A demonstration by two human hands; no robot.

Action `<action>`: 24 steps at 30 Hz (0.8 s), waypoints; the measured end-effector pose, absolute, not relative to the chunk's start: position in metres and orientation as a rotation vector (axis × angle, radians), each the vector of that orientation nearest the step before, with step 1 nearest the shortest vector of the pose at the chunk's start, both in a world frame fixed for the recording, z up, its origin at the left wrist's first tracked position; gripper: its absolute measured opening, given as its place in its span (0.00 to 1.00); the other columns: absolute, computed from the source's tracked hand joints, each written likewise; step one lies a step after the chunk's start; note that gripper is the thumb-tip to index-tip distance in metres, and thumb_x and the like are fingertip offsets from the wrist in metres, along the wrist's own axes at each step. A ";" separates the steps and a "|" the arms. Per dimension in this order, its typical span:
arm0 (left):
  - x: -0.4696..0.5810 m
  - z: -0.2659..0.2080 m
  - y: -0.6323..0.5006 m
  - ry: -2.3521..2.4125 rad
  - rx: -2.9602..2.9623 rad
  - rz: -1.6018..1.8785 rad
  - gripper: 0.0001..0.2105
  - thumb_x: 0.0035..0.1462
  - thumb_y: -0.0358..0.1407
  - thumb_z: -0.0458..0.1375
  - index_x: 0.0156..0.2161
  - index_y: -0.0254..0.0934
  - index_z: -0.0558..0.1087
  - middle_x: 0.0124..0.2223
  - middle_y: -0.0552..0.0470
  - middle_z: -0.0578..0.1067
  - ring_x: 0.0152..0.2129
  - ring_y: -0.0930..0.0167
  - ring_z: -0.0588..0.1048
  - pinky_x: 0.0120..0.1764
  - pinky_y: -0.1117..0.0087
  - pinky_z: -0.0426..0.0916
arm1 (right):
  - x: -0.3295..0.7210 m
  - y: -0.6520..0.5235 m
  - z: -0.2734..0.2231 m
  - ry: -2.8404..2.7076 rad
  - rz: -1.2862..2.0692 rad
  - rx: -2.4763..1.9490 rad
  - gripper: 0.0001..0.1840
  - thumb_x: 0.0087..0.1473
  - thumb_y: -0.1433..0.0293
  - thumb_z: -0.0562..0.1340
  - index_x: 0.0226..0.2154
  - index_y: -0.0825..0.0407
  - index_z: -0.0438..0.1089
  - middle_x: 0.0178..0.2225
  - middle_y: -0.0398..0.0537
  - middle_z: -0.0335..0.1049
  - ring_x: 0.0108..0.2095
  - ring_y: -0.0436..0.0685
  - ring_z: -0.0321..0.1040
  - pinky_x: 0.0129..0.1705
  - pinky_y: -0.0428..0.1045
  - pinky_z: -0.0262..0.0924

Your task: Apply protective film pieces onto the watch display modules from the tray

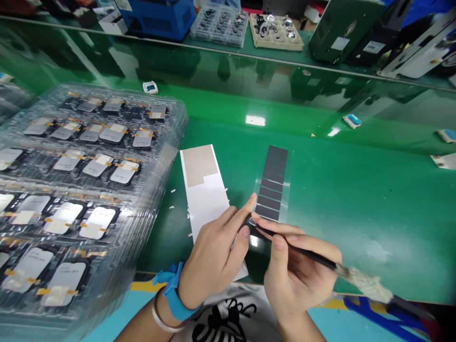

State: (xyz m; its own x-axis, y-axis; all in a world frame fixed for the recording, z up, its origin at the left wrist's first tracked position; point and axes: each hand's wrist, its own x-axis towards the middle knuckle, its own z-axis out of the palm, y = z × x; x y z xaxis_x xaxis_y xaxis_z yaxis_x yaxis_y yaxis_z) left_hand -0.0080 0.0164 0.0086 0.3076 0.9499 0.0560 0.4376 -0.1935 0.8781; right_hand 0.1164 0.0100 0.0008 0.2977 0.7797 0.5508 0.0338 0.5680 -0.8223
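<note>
My left hand [223,251], with a blue wrist strap, is closed at the middle front of the green table. Its thumb and index finger pinch a small, thin, dark-edged piece, mostly hidden by the fingers. My right hand [302,268] grips a slim black pen-like tool [313,256] with a whitish wrapping further back. The tool's tip meets the left fingertips. Just beyond both hands lies a clear sheet carrying a column of dark grey strips [272,187]. Partly under my left hand is a white backing sheet [206,204] with a beige patch at its far end.
Stacked clear trays [142,199] of small display-like modules fill the left side. Tiny white scraps [172,207] lie beside the backing sheet. Along the back runs a shelf [221,52] with a blue machine [156,19], a clear parts box [220,23] and a beige parts tray [276,31].
</note>
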 end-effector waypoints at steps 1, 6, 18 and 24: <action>-0.008 0.009 0.017 1.246 1.778 0.812 0.25 0.70 0.34 0.42 0.70 0.44 0.53 0.41 0.48 0.72 0.34 0.66 0.73 0.39 0.61 0.71 | 0.117 0.010 0.001 -1.176 0.585 -0.839 0.17 0.55 0.88 0.58 0.43 0.53 0.64 0.38 0.49 0.78 0.41 0.59 0.79 0.41 0.58 0.80; -0.009 0.008 0.016 1.215 1.746 0.831 0.25 0.70 0.35 0.42 0.69 0.43 0.54 0.40 0.48 0.72 0.36 0.65 0.74 0.45 0.59 0.71 | 0.117 0.011 0.001 -1.179 0.613 -0.826 0.17 0.54 0.89 0.57 0.41 0.54 0.65 0.37 0.49 0.77 0.41 0.60 0.79 0.43 0.60 0.79; -0.011 0.007 0.016 1.195 1.749 0.848 0.25 0.70 0.35 0.43 0.69 0.43 0.53 0.42 0.48 0.72 0.36 0.66 0.73 0.45 0.60 0.71 | 0.118 0.010 0.001 -1.208 0.627 -0.841 0.19 0.53 0.90 0.57 0.41 0.54 0.65 0.37 0.48 0.77 0.42 0.59 0.79 0.45 0.59 0.78; -0.007 0.009 0.018 1.301 1.843 0.799 0.23 0.70 0.35 0.43 0.67 0.39 0.58 0.38 0.49 0.73 0.30 0.68 0.73 0.35 0.65 0.70 | 0.117 0.010 0.002 -1.138 0.627 -0.827 0.16 0.55 0.88 0.58 0.41 0.54 0.65 0.36 0.48 0.77 0.41 0.59 0.79 0.43 0.59 0.79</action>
State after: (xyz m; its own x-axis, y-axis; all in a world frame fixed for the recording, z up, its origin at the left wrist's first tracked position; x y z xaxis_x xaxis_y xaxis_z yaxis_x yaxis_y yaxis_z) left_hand -0.0070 0.0179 0.0088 0.2949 0.9525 0.0756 0.4979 -0.2207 0.8387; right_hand 0.1175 0.0100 0.0023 0.3101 0.7916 0.5265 -0.0228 0.5598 -0.8283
